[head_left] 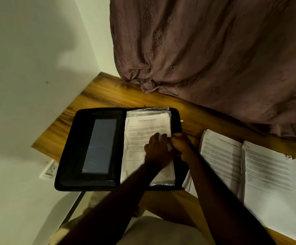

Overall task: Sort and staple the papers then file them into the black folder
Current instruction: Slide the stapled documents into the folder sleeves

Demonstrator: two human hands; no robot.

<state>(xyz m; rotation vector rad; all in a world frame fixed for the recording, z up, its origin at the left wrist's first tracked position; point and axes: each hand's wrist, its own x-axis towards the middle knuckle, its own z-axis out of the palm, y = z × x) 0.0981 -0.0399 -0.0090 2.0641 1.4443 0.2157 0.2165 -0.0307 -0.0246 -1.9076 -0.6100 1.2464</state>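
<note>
Folder [67, 147], black, spread open on wooden table [97, 96], printed sheet [149, 124] tucked among clear sleeves [149, 110] on its right half. Left hand [158, 152] flat on sheet, fingers straight; right hand [181, 145] curled, pinching sheet's right edge. Two more paper stacks [221, 156] just beside, rightward.
</note>
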